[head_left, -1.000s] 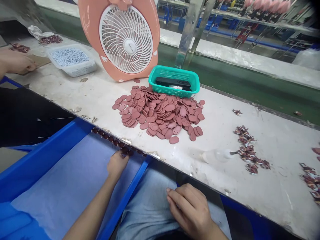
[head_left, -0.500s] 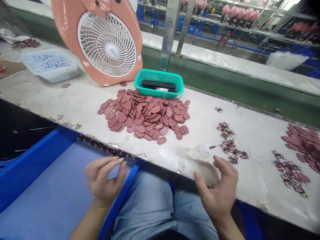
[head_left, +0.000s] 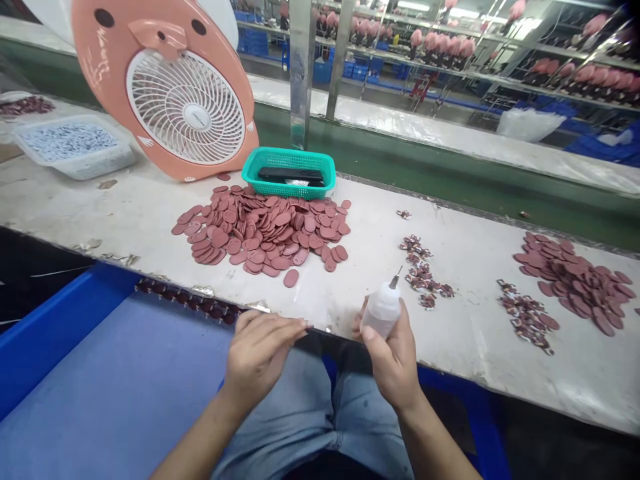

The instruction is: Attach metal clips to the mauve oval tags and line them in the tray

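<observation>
My right hand (head_left: 393, 363) is wrapped round a translucent white squeeze bottle (head_left: 383, 310) with a thin metal needle tip, held nearly upright over the table's front edge. My left hand (head_left: 260, 350) is at the same edge, palm down, its fingers stretched out side by side; its thumb is mostly hidden and I see nothing held. Beyond the hands lies a heap of reddish-brown oval pieces (head_left: 270, 230), some with small holes. One oval piece (head_left: 291, 278) lies at the heap's near side. Right of the bottle are small brown-and-white parts (head_left: 423, 277) in a loose cluster.
A green basket (head_left: 327, 183) with dark items stands behind the heap, beside an orange fan (head_left: 107, 100). A white tub (head_left: 75, 170) of small bits is at the left. More ovals (head_left: 575, 280) and small parts (head_left: 525, 317) lie right. A blue bin (head_left: 120, 373) sits below the edge.
My right hand has closed round the bottle, which was lying on the table, and raised it upright. My left hand has moved right to the table edge. The view has shifted right.
</observation>
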A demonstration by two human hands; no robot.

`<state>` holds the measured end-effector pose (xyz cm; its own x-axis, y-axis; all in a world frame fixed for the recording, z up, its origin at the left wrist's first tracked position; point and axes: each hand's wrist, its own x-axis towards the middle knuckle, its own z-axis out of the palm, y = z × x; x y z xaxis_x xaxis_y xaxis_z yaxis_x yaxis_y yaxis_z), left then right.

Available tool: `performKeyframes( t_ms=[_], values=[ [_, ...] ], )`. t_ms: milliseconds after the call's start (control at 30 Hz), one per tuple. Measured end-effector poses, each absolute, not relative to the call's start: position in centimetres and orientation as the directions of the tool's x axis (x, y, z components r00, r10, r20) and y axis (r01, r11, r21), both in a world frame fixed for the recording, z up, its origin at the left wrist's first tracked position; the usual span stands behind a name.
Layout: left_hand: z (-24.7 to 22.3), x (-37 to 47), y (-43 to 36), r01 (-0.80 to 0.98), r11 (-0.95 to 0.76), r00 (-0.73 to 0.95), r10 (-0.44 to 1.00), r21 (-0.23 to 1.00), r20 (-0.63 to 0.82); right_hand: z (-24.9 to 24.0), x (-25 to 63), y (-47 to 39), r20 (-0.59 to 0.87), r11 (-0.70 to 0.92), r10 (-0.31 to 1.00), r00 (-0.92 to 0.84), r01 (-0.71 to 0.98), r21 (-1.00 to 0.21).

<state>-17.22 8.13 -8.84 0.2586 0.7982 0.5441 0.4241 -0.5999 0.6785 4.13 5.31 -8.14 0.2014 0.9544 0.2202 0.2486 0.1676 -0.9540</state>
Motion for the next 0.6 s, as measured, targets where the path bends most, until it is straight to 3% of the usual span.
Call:
performKeyframes(
  t_ms=[67, 133, 167, 367, 500, 600],
  values=[
    [-8.0, -15.9, 6.7, 0.144, -0.214, 0.015, 0.977, 0.966, 0.215, -7.1, 3.5, 4.8, 0.125, 0.121, 0.986, 0.110, 0.040, -0.992],
    [-7.1, -14.7, 5.5, -0.141, 0.147, -0.028, 0.988, 0.979, -0.152, -6.0, 2.9, 4.7, 0.044, 0.044, 0.999, 0.007, -0.069, -0.997],
    [-6.7, -14.2, 5.1, -0.221, 0.251, -0.001, 0.966, 0.943, -0.258, -5.5, 2.6, 4.8, 0.013, 0.009, 0.999, -0.039, -0.109, -0.994],
    [-5.9, -13.9, 3.9, -0.361, 0.388, 0.071, 0.918, 0.848, -0.390, -5.4, 2.3, 5.2, -0.101, -0.137, 0.986, -0.133, -0.302, -0.944],
    [-6.4, -14.4, 4.0, -0.359, 0.714, 0.495, 0.691, 0.601, -0.527, -5.7, 3.0, 5.2, -0.155, -0.233, 0.949, -0.274, -0.279, -0.931],
    [-7.1, -14.5, 4.2, -0.324, 0.831, 0.661, 0.540, 0.452, -0.521, -5.2, 3.6, 5.0, -0.180, -0.268, 0.909, -0.376, -0.197, -0.943]
  ],
)
